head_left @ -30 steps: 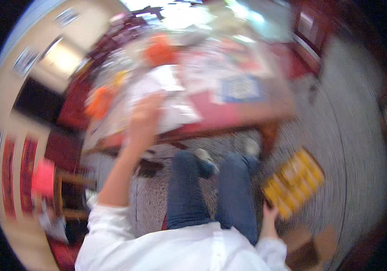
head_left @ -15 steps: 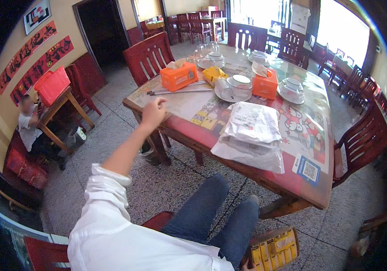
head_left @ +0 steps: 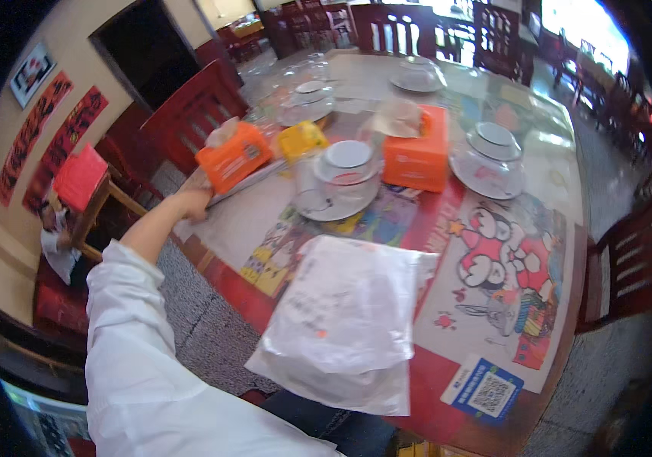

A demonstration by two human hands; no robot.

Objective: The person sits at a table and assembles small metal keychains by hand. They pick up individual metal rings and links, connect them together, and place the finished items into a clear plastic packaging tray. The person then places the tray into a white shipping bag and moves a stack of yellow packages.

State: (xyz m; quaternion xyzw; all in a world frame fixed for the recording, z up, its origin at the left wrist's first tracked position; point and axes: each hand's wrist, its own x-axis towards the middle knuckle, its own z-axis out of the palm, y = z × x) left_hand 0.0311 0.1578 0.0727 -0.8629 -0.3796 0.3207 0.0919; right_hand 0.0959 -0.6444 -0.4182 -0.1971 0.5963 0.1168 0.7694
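My left hand [head_left: 192, 202] reaches to the table's left edge, beside the near end of some thin sticks [head_left: 248, 181] and just below an orange tissue pack [head_left: 233, 158]. Its fingers are blurred and partly hidden, so I cannot tell whether they grip the sticks. My right hand is out of view. A white plastic mailing bag [head_left: 345, 312] lies on the near part of the table [head_left: 387, 449]. At the lower edge a sliver of a box of yellow packs [head_left: 416, 448] shows.
Behind the bag stand glass-and-plate table settings [head_left: 333, 206], a small yellow pack [head_left: 301, 140] and an orange tissue box [head_left: 417, 156]. A further setting [head_left: 486, 179] sits to the right. Wooden chairs [head_left: 192, 114] surround the table. A person [head_left: 58, 242] sits at the far left.
My view has moved closer over the table. My left hand has gone from above the table's near left edge to beside the sticks. My right hand, at the yellow box before, has left view.
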